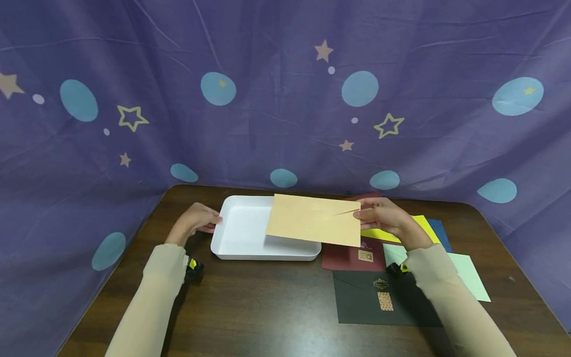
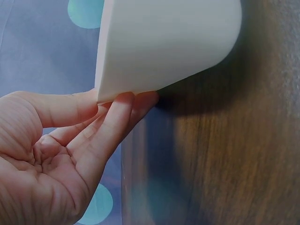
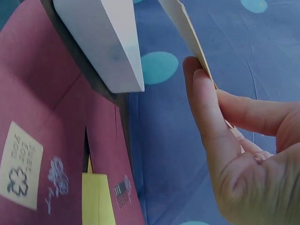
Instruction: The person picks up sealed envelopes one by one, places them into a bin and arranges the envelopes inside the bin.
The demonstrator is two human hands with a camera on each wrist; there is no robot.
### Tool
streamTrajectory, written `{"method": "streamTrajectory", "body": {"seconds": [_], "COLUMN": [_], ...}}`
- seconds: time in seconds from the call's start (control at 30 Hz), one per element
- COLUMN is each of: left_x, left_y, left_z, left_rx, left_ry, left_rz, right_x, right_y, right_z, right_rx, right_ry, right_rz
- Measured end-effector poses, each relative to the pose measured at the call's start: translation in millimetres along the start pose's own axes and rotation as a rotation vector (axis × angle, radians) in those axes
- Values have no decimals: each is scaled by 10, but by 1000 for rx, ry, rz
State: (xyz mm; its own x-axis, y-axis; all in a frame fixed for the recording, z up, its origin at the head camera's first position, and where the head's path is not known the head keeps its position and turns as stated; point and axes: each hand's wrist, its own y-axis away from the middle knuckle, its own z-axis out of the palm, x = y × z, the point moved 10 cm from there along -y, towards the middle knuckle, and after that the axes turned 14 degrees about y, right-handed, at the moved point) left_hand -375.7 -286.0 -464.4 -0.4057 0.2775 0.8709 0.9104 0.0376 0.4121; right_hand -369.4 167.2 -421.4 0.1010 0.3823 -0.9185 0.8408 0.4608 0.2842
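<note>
My left hand (image 1: 196, 219) pinches the left rim of a white rectangular tray (image 1: 243, 220). In the left wrist view, the thumb lies at the edge and the fingers (image 2: 116, 117) press under the tray's outer side. My right hand (image 1: 384, 217) holds a pale yellow envelope (image 1: 312, 218) by its right end. Thumb and fingers pinch that end in the right wrist view, where the envelope (image 3: 190, 35) is seen nearly edge-on. The envelope hangs over the right half of the tray, slightly tilted, and hides part of it.
Right of the tray lie dark red envelopes (image 1: 334, 258), a dark green one (image 1: 357, 297), a light green one (image 1: 473, 277), a bright yellow one (image 1: 421, 225) and a blue one (image 1: 439, 233), partly overlapping. Behind the brown table (image 1: 250, 307) hangs a purple patterned cloth (image 1: 276, 134).
</note>
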Motion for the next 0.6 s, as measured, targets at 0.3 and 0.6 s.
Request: {"method": "streamTrajectory", "body": {"seconds": [0.3,0.6], "left_x": [-14,-14], "left_y": [-14,-18], "left_z": [0,-5], "left_rx": [-1,-1], "left_ry": [2,10], "left_rz": [-7,-1], "right_x": [-11,-25], "right_y": [-116,-235], "right_z": [144,221], "right_rx": [8,18], "right_ry": [57,55], "right_rz": [9,37]}}
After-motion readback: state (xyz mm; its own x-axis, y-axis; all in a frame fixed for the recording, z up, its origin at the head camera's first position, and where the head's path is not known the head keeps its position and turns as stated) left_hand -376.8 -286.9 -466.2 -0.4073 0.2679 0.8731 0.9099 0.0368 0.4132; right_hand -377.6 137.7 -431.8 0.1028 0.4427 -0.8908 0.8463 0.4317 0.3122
